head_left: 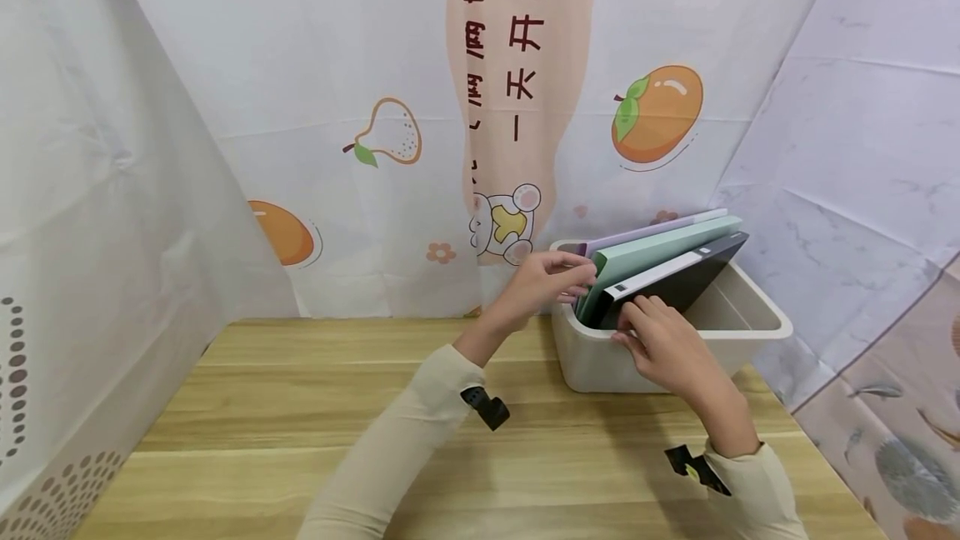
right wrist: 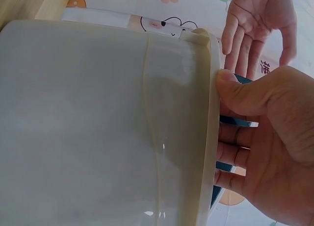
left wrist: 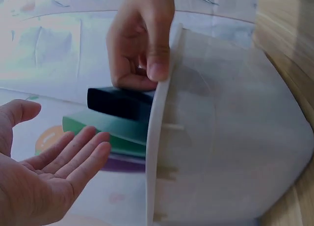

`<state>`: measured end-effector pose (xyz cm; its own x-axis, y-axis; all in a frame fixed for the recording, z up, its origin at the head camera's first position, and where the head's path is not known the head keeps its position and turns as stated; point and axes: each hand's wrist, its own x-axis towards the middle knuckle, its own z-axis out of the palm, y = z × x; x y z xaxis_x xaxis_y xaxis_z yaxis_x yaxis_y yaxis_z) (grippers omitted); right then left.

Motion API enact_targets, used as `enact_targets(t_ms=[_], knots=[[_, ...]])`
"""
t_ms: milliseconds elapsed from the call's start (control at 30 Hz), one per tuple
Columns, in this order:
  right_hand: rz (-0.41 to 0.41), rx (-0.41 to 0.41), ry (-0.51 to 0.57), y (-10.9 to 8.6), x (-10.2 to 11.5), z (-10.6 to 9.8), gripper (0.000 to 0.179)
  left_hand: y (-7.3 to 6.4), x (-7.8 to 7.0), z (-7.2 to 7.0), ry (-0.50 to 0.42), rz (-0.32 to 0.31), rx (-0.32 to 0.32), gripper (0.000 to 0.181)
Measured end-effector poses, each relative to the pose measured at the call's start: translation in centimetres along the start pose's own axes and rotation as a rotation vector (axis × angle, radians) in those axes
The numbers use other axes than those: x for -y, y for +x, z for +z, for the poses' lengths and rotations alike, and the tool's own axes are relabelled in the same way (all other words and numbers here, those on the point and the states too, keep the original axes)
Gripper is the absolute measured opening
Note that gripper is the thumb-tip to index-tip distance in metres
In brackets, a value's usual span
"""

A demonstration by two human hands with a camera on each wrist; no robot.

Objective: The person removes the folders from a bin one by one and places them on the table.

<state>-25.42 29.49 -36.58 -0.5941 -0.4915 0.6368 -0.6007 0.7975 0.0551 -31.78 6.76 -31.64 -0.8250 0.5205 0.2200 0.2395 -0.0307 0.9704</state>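
Observation:
A white plastic bin (head_left: 611,361) stands at the right of the table. Leaning inside it are a black file folder (head_left: 716,261), a green one (head_left: 667,242) and a purple one (head_left: 645,230). At the bin's front rim my right hand (head_left: 663,348) holds on, its thumb on the rim (right wrist: 213,113) and its curled fingers inside, beside the black folder. My left hand (head_left: 543,282) is at the bin's left end, fingers extended close to the green folder (left wrist: 105,130); whether they touch it cannot be told.
The wooden table (head_left: 315,432) spreads to the left and front of the bin. A printed cloth (head_left: 315,107) hangs behind the table, and another cloth (head_left: 855,190) hangs close to the bin's right side. A black strap (head_left: 486,408) sits on the left sleeve.

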Motion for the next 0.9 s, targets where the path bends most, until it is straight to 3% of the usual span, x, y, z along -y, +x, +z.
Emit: enact_targets(t_ms=[267,533,800,900], knots=[[0.004,-0.004,0.002,-0.1,0.0,0.1,0.028,-0.1,-0.5,1.1,-0.061,-0.003,-0.066,0.030],[0.006,-0.009,0.003,-0.2,0.0,0.1,0.027,0.3,-0.3,2.1,-0.034,-0.006,-0.054,0.034],[0.011,0.001,0.003,-0.1,0.1,0.0,0.026,0.6,-0.1,2.3,-0.042,-0.051,-0.090,0.037],[0.021,0.013,-0.001,0.0,0.2,-0.1,0.026,0.6,0.0,2.2,-0.023,-0.055,-0.067,0.034]])
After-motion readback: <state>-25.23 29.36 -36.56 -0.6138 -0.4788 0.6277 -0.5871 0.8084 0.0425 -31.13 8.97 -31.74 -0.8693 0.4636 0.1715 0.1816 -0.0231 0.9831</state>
